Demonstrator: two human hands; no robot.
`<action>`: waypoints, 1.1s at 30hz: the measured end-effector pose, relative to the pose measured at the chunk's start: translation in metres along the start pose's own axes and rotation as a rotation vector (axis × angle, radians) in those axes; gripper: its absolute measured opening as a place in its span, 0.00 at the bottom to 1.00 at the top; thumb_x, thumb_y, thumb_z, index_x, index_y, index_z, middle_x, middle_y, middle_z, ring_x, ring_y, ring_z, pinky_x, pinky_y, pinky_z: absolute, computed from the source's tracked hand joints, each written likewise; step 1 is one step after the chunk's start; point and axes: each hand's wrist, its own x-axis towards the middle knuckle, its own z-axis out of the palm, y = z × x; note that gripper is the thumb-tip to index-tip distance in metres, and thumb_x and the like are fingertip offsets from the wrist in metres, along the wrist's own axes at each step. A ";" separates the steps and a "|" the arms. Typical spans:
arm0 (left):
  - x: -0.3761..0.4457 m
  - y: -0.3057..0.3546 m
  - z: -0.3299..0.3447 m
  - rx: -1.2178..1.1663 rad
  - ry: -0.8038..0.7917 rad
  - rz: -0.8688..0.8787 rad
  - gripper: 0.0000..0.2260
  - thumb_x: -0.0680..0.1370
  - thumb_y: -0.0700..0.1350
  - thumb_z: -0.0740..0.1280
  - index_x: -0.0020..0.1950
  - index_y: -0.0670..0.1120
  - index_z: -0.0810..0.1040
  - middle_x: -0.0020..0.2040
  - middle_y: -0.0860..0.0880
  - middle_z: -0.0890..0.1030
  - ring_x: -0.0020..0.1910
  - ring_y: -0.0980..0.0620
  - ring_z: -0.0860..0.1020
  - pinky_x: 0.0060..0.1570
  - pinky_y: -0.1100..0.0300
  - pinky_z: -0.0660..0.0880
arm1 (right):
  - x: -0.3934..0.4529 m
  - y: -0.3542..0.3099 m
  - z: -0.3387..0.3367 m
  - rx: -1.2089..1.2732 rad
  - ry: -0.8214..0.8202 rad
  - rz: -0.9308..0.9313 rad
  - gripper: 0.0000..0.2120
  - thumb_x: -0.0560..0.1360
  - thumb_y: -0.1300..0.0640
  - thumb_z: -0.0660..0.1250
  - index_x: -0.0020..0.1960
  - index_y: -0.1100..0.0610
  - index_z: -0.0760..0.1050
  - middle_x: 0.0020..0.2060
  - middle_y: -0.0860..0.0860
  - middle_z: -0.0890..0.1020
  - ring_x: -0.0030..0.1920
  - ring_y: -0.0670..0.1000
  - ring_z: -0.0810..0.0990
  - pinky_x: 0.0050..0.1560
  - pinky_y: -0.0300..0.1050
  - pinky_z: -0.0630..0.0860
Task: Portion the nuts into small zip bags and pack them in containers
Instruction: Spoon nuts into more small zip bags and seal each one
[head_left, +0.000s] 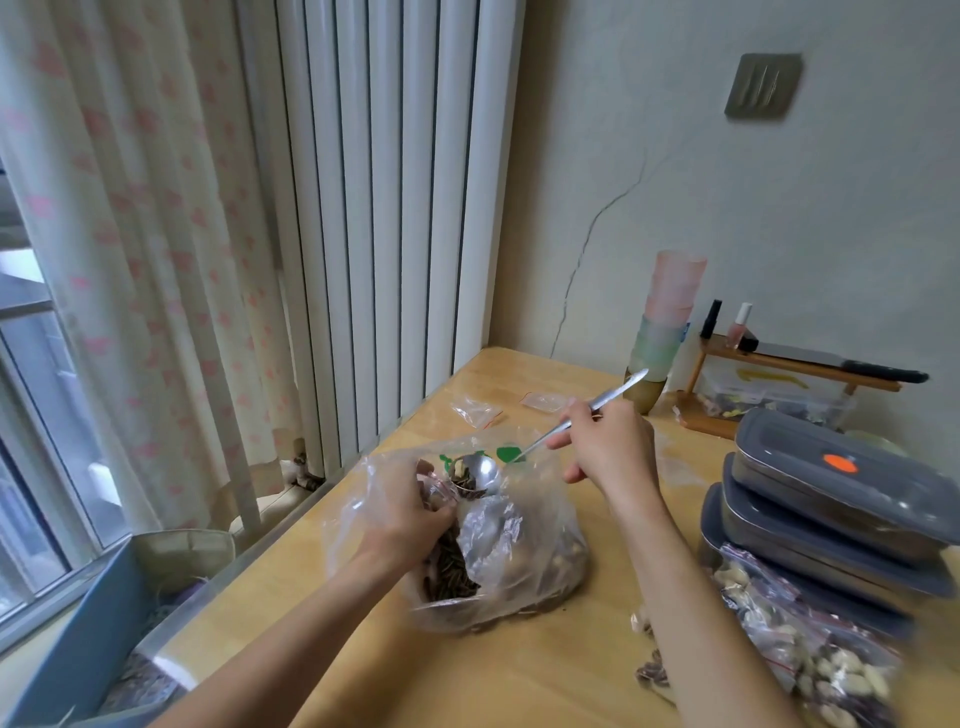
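Observation:
A large clear plastic bag (524, 545) of dark seeds and nuts lies on the wooden table (519, 680). My left hand (410, 514) grips a small zip bag (439, 491) at the big bag's mouth, its opening facing the spoon. My right hand (608, 447) holds a long metal spoon (480, 473) by its handle. The spoon's bowl carries seeds and sits right at the small bag's opening. Filled small zip bags (810, 649) of pale nuts lie at the right. Three stacked grey lidded containers (831, 509) stand behind them.
Two flat small zip bags (478, 410) lie at the table's far side. A stack of pastel cups (665, 322) and a small wooden shelf (789, 364) with bottles stand against the wall. A blue box (88, 629) sits left of the table, below the curtain and radiator.

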 end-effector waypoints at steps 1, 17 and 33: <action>0.001 -0.002 0.004 -0.030 -0.023 -0.015 0.17 0.71 0.43 0.73 0.58 0.46 0.76 0.35 0.52 0.79 0.33 0.57 0.75 0.35 0.67 0.73 | -0.002 -0.004 -0.002 0.000 0.003 -0.036 0.17 0.84 0.55 0.59 0.41 0.57 0.81 0.32 0.46 0.86 0.21 0.54 0.80 0.25 0.31 0.70; -0.005 0.014 0.017 -0.326 -0.031 0.041 0.20 0.74 0.33 0.75 0.61 0.38 0.71 0.34 0.46 0.76 0.26 0.62 0.72 0.31 0.70 0.69 | -0.035 -0.040 0.002 -0.260 0.026 -1.065 0.16 0.83 0.47 0.60 0.48 0.57 0.81 0.31 0.51 0.80 0.29 0.55 0.78 0.30 0.52 0.78; -0.010 0.008 0.010 -0.407 -0.077 -0.041 0.17 0.77 0.37 0.73 0.56 0.54 0.69 0.43 0.45 0.79 0.39 0.54 0.78 0.43 0.58 0.79 | -0.011 -0.018 0.001 -0.246 0.215 -0.492 0.19 0.84 0.51 0.61 0.39 0.59 0.78 0.29 0.53 0.80 0.28 0.56 0.78 0.31 0.47 0.74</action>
